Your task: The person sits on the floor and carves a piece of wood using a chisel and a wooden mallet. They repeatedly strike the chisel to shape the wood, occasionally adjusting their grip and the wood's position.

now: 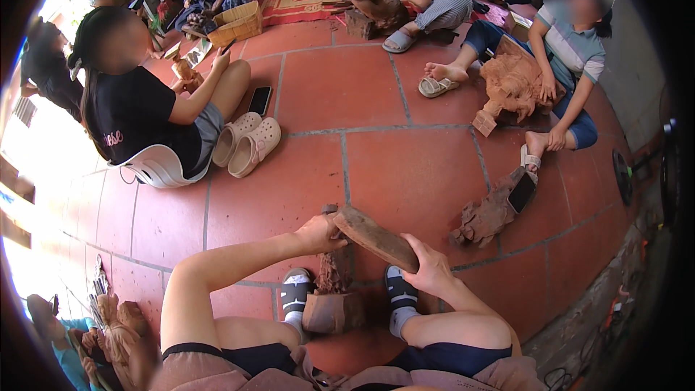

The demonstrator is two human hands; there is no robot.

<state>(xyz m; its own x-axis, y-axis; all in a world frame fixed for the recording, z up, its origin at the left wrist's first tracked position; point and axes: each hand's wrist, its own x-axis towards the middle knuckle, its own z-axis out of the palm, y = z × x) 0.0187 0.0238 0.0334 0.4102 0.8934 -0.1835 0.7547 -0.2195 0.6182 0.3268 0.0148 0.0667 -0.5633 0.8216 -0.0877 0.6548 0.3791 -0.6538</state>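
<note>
Upright between my feet, a slim brown wood carving [334,274] stands on a wooden block [331,313]. My left hand [318,234] is closed round its upper part, and a brown tip shows above the fingers. A thick, curved wooden bar [376,240], like a mallet or club, slants across in front of me. Its near right end is in my right hand [428,269], fingers wrapped round it. The bar's far left end reaches my left hand; whether those fingers touch it I cannot tell.
Beyond my right foot lies a rough wood piece [483,216] with a phone [521,192] on it. A person at right steadies a large carving [512,85]. Ahead at left are clogs [247,143] and a seated person [141,101]. Other people with carvings sit farther back.
</note>
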